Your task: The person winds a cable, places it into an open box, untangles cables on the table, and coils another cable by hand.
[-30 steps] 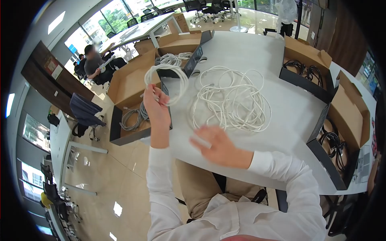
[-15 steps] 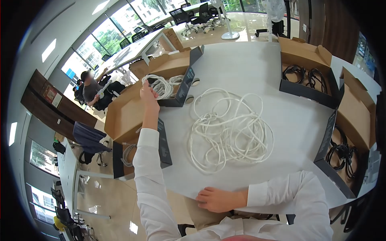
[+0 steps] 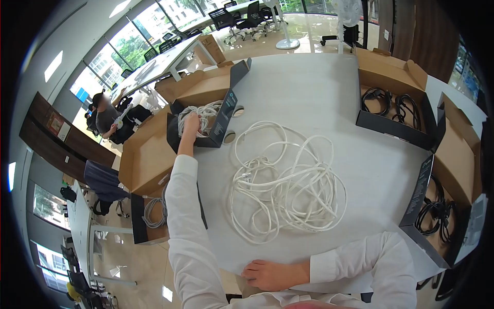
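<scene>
My left hand (image 3: 192, 125) reaches into the open box (image 3: 222, 123) at the upper left, its fingers closed on white cable (image 3: 206, 110) among the coils there. The fingertips are partly hidden. My right hand (image 3: 274, 275) rests on the near edge of the white table (image 3: 319, 77), its fingers curled, with nothing visible in them. A loose, tangled pile of white cable (image 3: 309, 195) lies on the table between the hands. Nearer on the left, partly behind my left sleeve, another open box (image 3: 138, 219) holds grey cable (image 3: 153, 212).
Two open boxes (image 3: 393, 130) (image 3: 418, 198) with black cables stand on the right. Two tape rolls (image 3: 238, 110) (image 3: 229, 137) lie beside the upper left box. A seated person (image 3: 106, 116) is at the back left, near another table and chairs.
My left hand has carried the coiled white cable away from me and down into the upper left box. My right hand has come down onto the table edge, and its fingers have curled.
</scene>
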`<move>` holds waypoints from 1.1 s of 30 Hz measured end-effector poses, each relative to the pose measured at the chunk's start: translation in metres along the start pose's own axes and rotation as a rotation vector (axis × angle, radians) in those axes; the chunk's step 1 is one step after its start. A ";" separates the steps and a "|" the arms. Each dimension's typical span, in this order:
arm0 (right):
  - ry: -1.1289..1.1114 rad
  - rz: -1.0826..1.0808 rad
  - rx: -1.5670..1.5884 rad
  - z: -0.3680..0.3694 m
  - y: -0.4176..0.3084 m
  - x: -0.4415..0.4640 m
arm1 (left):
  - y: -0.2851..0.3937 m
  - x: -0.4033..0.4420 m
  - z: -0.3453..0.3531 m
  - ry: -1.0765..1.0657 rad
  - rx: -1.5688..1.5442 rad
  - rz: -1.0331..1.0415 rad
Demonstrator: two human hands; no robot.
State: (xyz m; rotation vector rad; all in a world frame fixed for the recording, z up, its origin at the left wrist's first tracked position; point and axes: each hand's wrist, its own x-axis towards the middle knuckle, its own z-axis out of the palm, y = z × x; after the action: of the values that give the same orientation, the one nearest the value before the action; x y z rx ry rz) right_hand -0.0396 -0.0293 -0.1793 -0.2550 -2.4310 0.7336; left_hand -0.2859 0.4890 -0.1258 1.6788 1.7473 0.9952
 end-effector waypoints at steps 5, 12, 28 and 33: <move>0.029 -0.044 -0.048 -0.002 0.001 0.001 | 0.034 -0.061 0.002 0.378 0.652 0.111; 0.094 -0.053 -0.019 0.002 0.002 0.001 | 0.039 -0.074 0.009 0.690 0.410 0.312; 0.092 -0.168 0.100 -0.005 0.001 0.004 | 0.152 -0.362 0.064 0.159 -0.023 0.840; 0.228 -0.238 -0.176 -0.031 0.000 -0.012 | 0.134 -0.373 0.093 0.265 0.274 0.815</move>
State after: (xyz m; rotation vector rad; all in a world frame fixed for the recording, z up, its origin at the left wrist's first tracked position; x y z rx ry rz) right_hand -0.0118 -0.0195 -0.1641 -0.1071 -2.2580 0.3652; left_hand -0.0937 0.1304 -0.1205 2.6399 1.3815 1.4086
